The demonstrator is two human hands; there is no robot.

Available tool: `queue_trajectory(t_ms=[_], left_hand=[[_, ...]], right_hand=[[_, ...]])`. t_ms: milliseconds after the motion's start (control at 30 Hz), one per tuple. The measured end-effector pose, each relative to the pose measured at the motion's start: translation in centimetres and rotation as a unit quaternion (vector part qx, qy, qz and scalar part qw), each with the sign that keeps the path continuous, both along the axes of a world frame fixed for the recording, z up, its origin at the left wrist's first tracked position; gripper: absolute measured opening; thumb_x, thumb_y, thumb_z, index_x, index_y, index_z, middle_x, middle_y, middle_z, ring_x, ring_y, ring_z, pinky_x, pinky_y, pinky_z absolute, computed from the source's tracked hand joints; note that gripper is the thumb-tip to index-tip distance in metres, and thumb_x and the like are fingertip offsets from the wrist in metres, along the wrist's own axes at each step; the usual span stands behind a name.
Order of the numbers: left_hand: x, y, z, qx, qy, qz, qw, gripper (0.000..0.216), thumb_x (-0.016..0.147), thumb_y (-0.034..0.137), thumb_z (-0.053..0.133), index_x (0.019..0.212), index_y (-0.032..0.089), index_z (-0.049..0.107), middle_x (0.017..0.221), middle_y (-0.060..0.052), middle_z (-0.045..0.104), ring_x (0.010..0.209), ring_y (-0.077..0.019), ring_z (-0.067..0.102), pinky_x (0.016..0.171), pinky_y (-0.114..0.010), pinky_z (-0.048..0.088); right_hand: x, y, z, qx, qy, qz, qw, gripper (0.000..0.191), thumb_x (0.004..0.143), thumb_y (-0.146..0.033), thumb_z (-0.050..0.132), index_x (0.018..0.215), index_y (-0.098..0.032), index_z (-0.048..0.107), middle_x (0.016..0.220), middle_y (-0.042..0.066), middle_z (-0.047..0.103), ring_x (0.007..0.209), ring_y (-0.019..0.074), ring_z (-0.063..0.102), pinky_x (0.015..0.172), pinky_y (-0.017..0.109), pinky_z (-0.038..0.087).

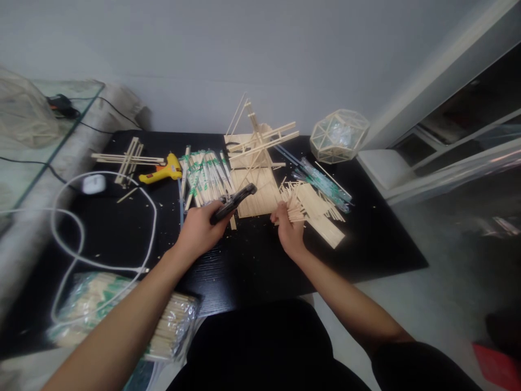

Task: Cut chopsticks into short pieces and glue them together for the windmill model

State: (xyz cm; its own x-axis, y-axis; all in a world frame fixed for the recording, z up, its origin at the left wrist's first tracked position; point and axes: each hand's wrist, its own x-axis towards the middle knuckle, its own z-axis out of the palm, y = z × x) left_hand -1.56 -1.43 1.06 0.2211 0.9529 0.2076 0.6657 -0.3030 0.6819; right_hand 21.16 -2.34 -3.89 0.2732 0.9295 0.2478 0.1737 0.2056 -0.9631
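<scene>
My left hand (203, 225) is wrapped round a long black hand tool (234, 203), whose exact kind I cannot make out. The tool's narrow end points up and to the right, over the bundled wrapped chopsticks and a flat mat of thin wooden sticks (257, 194). My right hand (290, 231) is closed at the left end of a heap of short wooden sticks (296, 212), with several of them at its fingers. A wooden stick model (260, 142) with crossed arms stands behind the mat, beyond both hands.
Wrapped chopsticks (207, 176) and a yellow glue gun (163, 171) lie left. A white cable (152, 217) loops across the black table (244, 271), near a bagged chopstick pack (173, 323). A stick polyhedron (340, 136) and blue-green packets (321, 182) are at right.
</scene>
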Motion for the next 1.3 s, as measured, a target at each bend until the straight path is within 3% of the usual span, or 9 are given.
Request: queue_trajectory(t_ms=[67,267,367,567,733,933,1067,1300], left_hand=[[0.0,0.0,-0.1,0.0,0.0,0.0,1.0,0.032,0.092,0.038,0.057,0.067,0.019,0.052,0.055,0.004,0.045,0.052,-0.01,0.037,0.054,-0.024,0.03],[-0.1,0.1,-0.1,-0.008,0.009,0.005,1.0,0.032,0.092,0.04,0.056,0.069,0.019,0.053,0.056,0.004,0.045,0.053,-0.0101,0.038,0.055,-0.024,0.031],[-0.1,0.0,0.0,-0.011,0.01,0.008,1.0,0.032,0.092,0.042,0.056,0.069,0.019,0.054,0.056,0.004,0.045,0.053,-0.0102,0.038,0.055,-0.024,0.031],[0.1,-0.1,0.1,-0.01,0.008,0.005,1.0,0.034,0.092,0.042,0.056,0.067,0.02,0.05,0.056,0.004,0.046,0.052,-0.0102,0.036,0.054,-0.025,0.03],[0.0,0.0,0.1,-0.009,0.011,0.003,1.0,0.033,0.091,0.041,0.056,0.067,0.02,0.05,0.056,0.004,0.047,0.052,-0.0102,0.037,0.054,-0.025,0.031],[0.0,0.0,0.2,-0.012,0.017,-0.002,1.0,0.028,0.091,0.039,0.056,0.071,0.02,0.056,0.058,0.003,0.05,0.053,-0.0108,0.04,0.056,-0.025,0.033],[0.1,-0.1,0.3,-0.016,0.015,-0.004,1.0,0.027,0.09,0.038,0.057,0.071,0.019,0.056,0.058,0.003,0.051,0.054,-0.0109,0.041,0.056,-0.025,0.034],[0.1,-0.1,0.5,-0.021,0.022,-0.002,1.0,0.027,0.09,0.039,0.057,0.072,0.019,0.059,0.059,0.002,0.053,0.054,-0.011,0.043,0.057,-0.024,0.034]], right_hand=[[0.0,0.0,-0.2,-0.016,-0.003,-0.005,1.0,0.057,0.1,-0.062,0.05,0.058,-0.023,0.052,0.057,-0.001,0.054,0.057,0.0158,0.055,0.066,0.032,0.047],[0.1,0.2,-0.2,-0.005,-0.045,-0.001,0.999,0.048,0.099,-0.057,0.053,0.068,-0.022,0.064,0.07,0.002,0.067,0.075,0.0192,0.066,0.084,0.035,0.051],[0.1,0.4,0.0,-0.003,-0.042,0.0,0.999,0.043,0.097,-0.054,0.059,0.067,-0.023,0.062,0.066,0.001,0.065,0.069,0.0179,0.064,0.079,0.033,0.052],[-0.2,0.6,-0.2,-0.004,0.057,0.003,0.998,0.054,0.098,-0.061,0.055,0.059,-0.024,0.048,0.053,-0.004,0.05,0.056,0.0149,0.059,0.066,0.031,0.052],[0.0,0.2,0.0,-0.028,0.067,0.017,0.997,0.057,0.091,-0.06,0.067,0.055,-0.024,0.041,0.046,-0.007,0.04,0.042,0.0102,0.04,0.044,0.027,0.035],[-0.1,-0.2,0.8,-0.012,0.045,0.039,0.998,0.053,0.084,-0.051,0.078,0.056,-0.024,0.042,0.047,-0.007,0.041,0.043,0.0103,0.04,0.046,0.028,0.034],[-0.2,-0.3,1.2,-0.006,0.007,0.035,0.999,0.048,0.084,-0.052,0.077,0.059,-0.024,0.047,0.048,-0.006,0.046,0.045,0.0117,0.042,0.049,0.029,0.037],[-0.3,-0.7,1.4,0.001,-0.015,0.047,0.999,0.055,0.088,-0.057,0.071,0.056,-0.025,0.04,0.048,-0.006,0.042,0.046,0.0111,0.037,0.049,0.029,0.032]])
